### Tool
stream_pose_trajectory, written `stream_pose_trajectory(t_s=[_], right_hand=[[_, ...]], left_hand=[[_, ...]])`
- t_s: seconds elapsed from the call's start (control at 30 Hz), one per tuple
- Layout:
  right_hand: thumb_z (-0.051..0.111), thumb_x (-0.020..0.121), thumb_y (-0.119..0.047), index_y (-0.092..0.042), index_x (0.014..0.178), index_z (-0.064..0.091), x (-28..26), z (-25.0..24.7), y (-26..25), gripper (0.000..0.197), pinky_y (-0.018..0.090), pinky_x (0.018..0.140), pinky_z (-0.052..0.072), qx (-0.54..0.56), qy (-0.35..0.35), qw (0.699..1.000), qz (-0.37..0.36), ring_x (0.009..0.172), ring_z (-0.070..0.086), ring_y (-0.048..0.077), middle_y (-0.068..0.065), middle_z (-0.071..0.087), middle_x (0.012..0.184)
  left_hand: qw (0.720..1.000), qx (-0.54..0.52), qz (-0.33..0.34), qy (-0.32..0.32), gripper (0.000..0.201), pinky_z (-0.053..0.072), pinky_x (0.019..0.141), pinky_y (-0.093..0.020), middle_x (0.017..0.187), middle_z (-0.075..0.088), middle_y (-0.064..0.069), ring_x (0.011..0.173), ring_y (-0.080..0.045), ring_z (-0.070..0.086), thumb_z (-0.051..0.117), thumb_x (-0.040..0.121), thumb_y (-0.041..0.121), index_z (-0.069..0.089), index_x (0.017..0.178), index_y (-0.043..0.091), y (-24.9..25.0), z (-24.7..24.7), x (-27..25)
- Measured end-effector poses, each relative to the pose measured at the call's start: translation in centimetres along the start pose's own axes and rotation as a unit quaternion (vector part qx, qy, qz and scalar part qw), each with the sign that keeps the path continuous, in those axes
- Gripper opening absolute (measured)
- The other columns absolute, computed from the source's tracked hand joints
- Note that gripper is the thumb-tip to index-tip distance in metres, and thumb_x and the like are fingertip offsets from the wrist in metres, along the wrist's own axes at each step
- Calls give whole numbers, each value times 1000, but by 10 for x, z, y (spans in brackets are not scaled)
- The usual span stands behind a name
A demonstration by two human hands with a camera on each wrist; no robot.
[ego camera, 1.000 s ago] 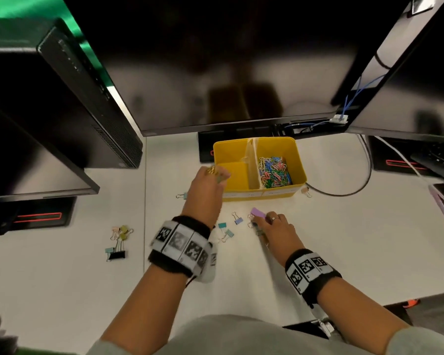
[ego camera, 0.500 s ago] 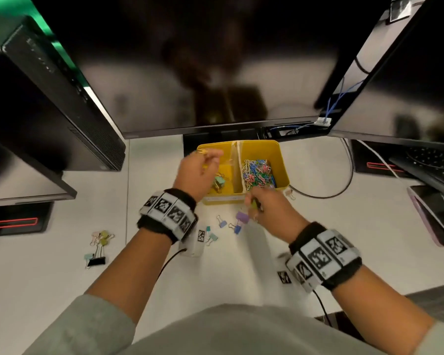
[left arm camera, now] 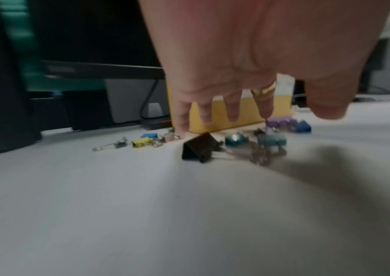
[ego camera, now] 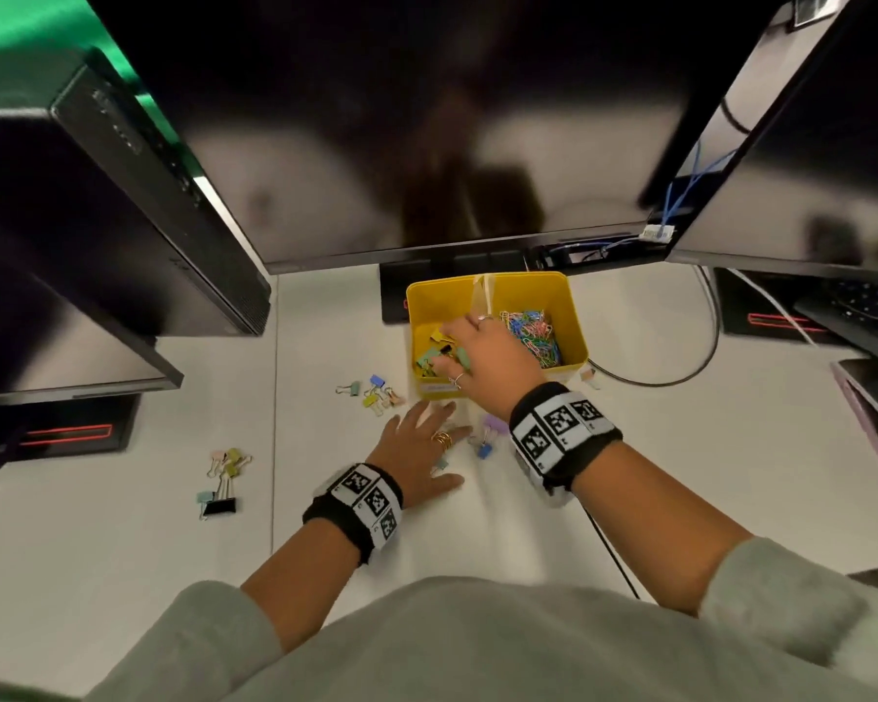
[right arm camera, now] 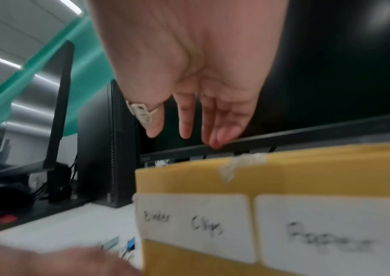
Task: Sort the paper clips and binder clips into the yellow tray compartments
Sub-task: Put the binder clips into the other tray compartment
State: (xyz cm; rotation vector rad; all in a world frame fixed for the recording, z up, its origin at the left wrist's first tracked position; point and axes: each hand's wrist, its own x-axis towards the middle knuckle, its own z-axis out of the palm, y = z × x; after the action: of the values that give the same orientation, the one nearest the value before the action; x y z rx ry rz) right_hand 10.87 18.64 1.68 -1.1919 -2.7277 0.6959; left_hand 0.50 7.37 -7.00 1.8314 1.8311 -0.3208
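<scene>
The yellow tray (ego camera: 574,316) stands under the middle monitor. Its left compartment holds binder clips (ego camera: 434,354), its right one coloured paper clips (ego camera: 533,331). My right hand (ego camera: 452,347) hovers over the left compartment with straight fingers (right arm camera: 185,119) and holds nothing. Its front carries the labels "Binder Clips" (right arm camera: 194,224) and "Paper" (right arm camera: 326,240). My left hand (ego camera: 427,423) is spread low over the table before the tray, its fingers (left arm camera: 233,110) pointing down above loose clips: a black one (left arm camera: 200,147), a teal one (left arm camera: 235,140) and a purple one (left arm camera: 279,121).
More binder clips lie left of the tray (ego camera: 373,392) and in a far-left cluster (ego camera: 221,478). A purple clip (ego camera: 495,424) and a blue clip (ego camera: 484,450) lie between my wrists. Monitors overhang the back, a black computer tower (ego camera: 173,195) stands left, and a cable (ego camera: 680,377) loops right.
My left hand has come back from the tray's left compartment to the table. My right hand has risen from the table to over that compartment, and its fingers have straightened.
</scene>
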Motion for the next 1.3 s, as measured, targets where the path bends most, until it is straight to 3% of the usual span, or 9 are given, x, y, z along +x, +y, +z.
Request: stream_pose_trajectory(t_s=[0.1, 0.2, 0.33, 0.53, 0.63, 0.9, 1.03, 1.13, 1.3], right_hand=[[52, 90, -23, -5, 93, 59, -33, -8, 34, 19, 29, 73, 40, 48, 159, 985, 34, 88, 53, 24, 14, 59, 96], [51, 89, -9, 3, 85, 61, -60, 2, 88, 16, 29, 72, 37, 83, 222, 956, 175, 86, 55, 32, 22, 61, 89], [44, 86, 5, 5, 106, 60, -59, 26, 134, 26, 40, 90, 43, 48, 107, 965, 233, 103, 54, 39, 27, 57, 110], [40, 83, 10, 5, 111, 53, -38, 40, 142, 31, 41, 86, 46, -34, -6, 978, 207, 106, 51, 40, 27, 52, 116], [42, 86, 6, 1, 111, 55, -44, 38, 135, 30, 38, 87, 46, -48, -26, 971, 234, 108, 52, 37, 23, 53, 118], [34, 77, 21, 0, 109, 55, -63, 72, 71, 44, 28, 88, 40, 127, -30, 983, 132, 101, 53, 33, 22, 48, 118], [52, 89, -10, -4, 107, 50, -54, 87, 52, 19, 34, 90, 48, 117, -20, 984, 132, 99, 54, 28, 14, 43, 117], [70, 75, -39, -5, 112, 46, -51, 92, 49, 55, 37, 90, 45, 40, -66, 991, 108, 107, 45, 28, 13, 42, 117], [47, 90, -7, -1, 121, 42, -52, 97, 39, 31, 35, 96, 39, -71, -109, 990, 50, 118, 39, 31, 19, 39, 131]], left_hand=[[998, 41, -11, -39, 66, 8, 118, -53, 160, -14, 9, 148, -27, -10, 35, 95, 51, 1, 150, 36, 3, 9, 6], [998, 51, -13, -29, 61, 11, 121, -49, 160, -13, 5, 148, -27, -9, 31, 99, 42, 0, 151, 31, 1, 17, 6], [996, 85, 7, -33, 58, 11, 123, -35, 160, -9, 4, 149, -22, -9, 29, 102, 33, 0, 151, 25, 10, 13, -3], [997, -25, -41, -54, 80, 39, 110, -36, 159, -16, 9, 149, -20, -6, 53, 94, 27, -3, 150, 32, 10, 11, -19], [997, -16, -59, -39, 80, 46, 104, -35, 160, -15, 7, 149, -23, -1, 51, 94, 15, -4, 150, 32, 13, 17, -27], [996, -32, -83, 27, 60, 49, 98, -33, 156, 16, -2, 135, -26, 28, 44, 96, 5, 22, 149, 23, 16, 24, -31], [990, -61, -118, 44, 51, 51, 93, -34, 146, 28, -6, 125, -27, 35, 46, 93, 3, 37, 140, 21, 17, 27, -33], [987, -63, -142, 50, 50, 48, 94, -31, 137, 31, -6, 117, -28, 39, 45, 95, 5, 32, 140, 21, 18, 30, -33], [985, -27, -166, 22, 45, 45, 95, -34, 135, 30, -12, 116, -29, 40, 40, 98, 9, 25, 140, 15, 22, 36, -31]])
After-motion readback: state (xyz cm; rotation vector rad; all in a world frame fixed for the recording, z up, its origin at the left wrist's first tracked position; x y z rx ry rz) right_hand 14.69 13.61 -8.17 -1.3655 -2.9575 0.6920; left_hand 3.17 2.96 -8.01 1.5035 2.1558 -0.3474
